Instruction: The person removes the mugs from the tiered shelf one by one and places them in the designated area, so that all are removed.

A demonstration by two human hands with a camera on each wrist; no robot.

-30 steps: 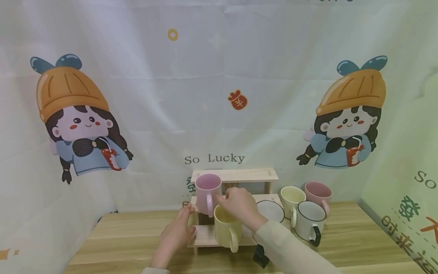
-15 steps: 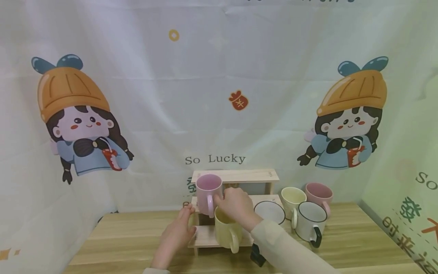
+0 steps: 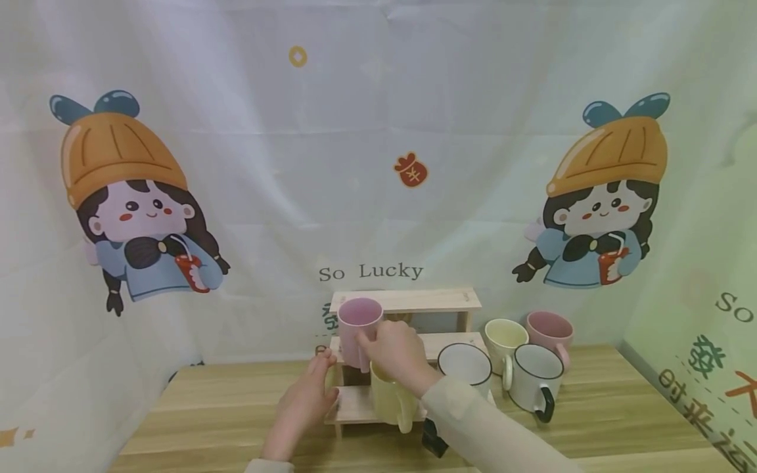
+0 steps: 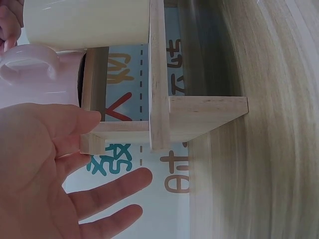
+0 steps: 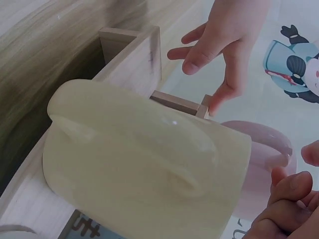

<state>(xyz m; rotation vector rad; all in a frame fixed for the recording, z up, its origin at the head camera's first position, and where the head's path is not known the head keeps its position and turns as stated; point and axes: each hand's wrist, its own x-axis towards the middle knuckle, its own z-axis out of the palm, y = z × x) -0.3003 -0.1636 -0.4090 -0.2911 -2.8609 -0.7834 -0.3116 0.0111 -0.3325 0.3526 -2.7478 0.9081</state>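
A pink mug [image 3: 355,341] stands on the middle level of a small wooden rack [image 3: 408,301]. My right hand [image 3: 393,351] has its fingers curled at the mug's handle. In the right wrist view, its thumb and a fingertip [image 5: 279,175] are close to the handle; whether they pinch it I cannot tell. Below that hand, a yellow mug [image 3: 387,401] sits on the lowest level, its handle toward me. My left hand [image 3: 304,397] touches the rack's left end with extended fingers. In the left wrist view, those fingers are spread beside the pink mug [image 4: 40,89].
A white black-rimmed mug [image 3: 464,361] sits right of the yellow one, partly behind my right sleeve. Farther right on the table [image 3: 225,407] are a pale cream mug [image 3: 503,341], a darker pink mug [image 3: 550,328] and another white mug [image 3: 532,387]. A printed curtain hangs behind.
My right hand has moved left, from beside the pink mug onto its handle. My left hand and the mugs stay in place.
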